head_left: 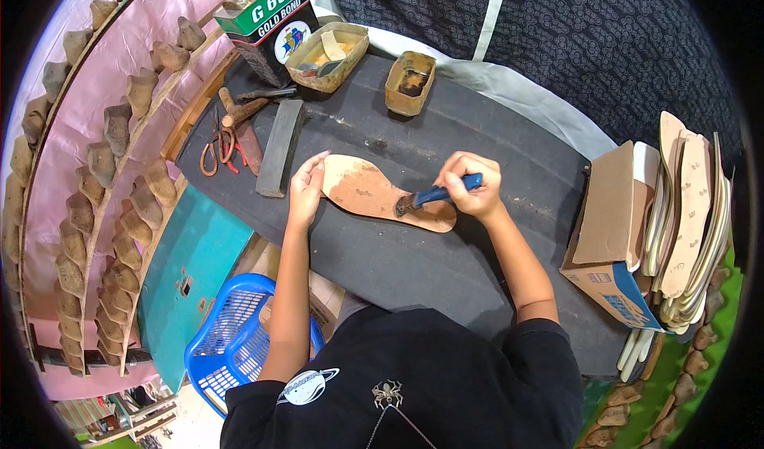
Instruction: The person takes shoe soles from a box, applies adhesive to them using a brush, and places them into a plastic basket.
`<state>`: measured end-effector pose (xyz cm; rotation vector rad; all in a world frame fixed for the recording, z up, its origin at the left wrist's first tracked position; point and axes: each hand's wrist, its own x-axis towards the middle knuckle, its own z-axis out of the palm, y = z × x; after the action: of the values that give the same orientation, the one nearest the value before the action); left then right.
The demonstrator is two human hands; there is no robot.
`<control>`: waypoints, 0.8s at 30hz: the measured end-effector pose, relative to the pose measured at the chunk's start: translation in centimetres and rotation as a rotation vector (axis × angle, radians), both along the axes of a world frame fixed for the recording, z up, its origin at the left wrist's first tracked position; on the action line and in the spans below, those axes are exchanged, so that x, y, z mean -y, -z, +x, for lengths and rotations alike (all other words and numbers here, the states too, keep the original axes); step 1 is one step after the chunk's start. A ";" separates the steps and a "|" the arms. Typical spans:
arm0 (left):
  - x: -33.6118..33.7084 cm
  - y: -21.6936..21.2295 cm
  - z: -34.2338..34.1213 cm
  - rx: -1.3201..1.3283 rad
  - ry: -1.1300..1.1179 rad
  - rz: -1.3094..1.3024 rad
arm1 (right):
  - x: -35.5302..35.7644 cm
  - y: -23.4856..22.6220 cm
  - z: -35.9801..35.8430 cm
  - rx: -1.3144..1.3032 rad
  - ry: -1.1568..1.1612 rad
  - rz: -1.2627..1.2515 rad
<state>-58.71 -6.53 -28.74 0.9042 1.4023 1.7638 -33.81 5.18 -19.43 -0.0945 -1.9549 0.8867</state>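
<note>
A tan shoe insole (368, 193) lies on the dark worktable (358, 270), its wide end to the left. My left hand (305, 188) grips the edge of that wide end between fingers and thumb. In my right hand (477, 185) is a blue-handled brush (434, 195), held in a closed grip over the narrow end. Its dark bristles touch the insole's surface near the waist. A browner, wet-looking patch covers part of the wide end, and the waist looks darker too.
Behind the insole stand a stained open container (410, 83), a tub with scrapers (328, 55) and a metal can (267, 27). A grey block (280, 148), hammer (243, 113) and scissors (216, 148) lie left. At right are a cardboard box (609, 210) and stacked insoles (688, 218).
</note>
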 end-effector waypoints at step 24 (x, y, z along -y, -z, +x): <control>0.0 0.3 -0.1 0.009 0.004 0.001 | 1.1 0.2 -0.3 -0.012 -0.120 0.166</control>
<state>-58.82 -6.51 -29.01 0.8983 1.3932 1.7637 -34.06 4.03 -19.58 0.1254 -2.0311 0.7964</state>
